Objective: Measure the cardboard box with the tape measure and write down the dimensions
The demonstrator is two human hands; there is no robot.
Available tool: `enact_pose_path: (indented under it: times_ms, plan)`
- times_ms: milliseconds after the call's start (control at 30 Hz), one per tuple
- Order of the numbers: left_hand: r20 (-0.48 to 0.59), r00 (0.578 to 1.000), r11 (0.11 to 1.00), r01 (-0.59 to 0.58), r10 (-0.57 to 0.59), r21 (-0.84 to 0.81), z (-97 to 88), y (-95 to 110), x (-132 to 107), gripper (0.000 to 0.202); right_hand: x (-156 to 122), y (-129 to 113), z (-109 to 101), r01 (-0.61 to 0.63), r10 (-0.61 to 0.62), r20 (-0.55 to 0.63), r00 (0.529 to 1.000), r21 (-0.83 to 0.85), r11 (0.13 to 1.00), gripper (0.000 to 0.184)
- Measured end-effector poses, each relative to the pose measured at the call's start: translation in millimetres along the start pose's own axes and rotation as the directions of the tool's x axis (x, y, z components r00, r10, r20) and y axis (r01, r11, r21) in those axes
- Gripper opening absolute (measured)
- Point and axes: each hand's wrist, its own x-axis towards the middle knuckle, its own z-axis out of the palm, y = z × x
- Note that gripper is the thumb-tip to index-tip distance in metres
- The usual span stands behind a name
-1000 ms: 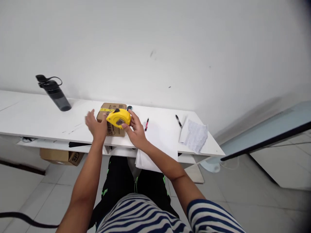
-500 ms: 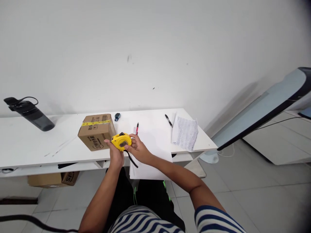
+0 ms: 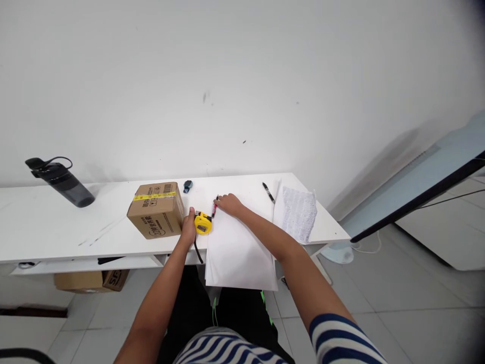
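My left hand rests on the white table with its fingers closed on a yellow tape measure, right beside a taped cardboard box. The measure's black strap hangs over the table's front edge. My right hand reaches over the top of a large white sheet, fingers curled on a red pen lying there.
A dark water bottle lies at the far left. A small blue object sits behind the box. A black pen and a written sheet lie at the right. Another carton sits under the table; a slanted panel leans at right.
The tape measure came down from above the box to the tabletop beside it. My right hand let go of it and moved right to the red pen.
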Motion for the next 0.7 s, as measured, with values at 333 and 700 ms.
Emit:
enact_pose_path:
  times_ms: [333,700]
  plan:
    - [0.173,0.983,0.991,-0.074,0.054,0.112,1.2,0,-8,0.075,-19,-23,27,-0.023,0.501,-0.230,0.834,0.894,0.448,0.023]
    - [0.356,0.894,0.848,-0.398,0.273,0.349,-4.9,-8,-8,0.058,-23,-22,45,0.075,0.364,-0.144,0.920,0.977,0.197,0.028]
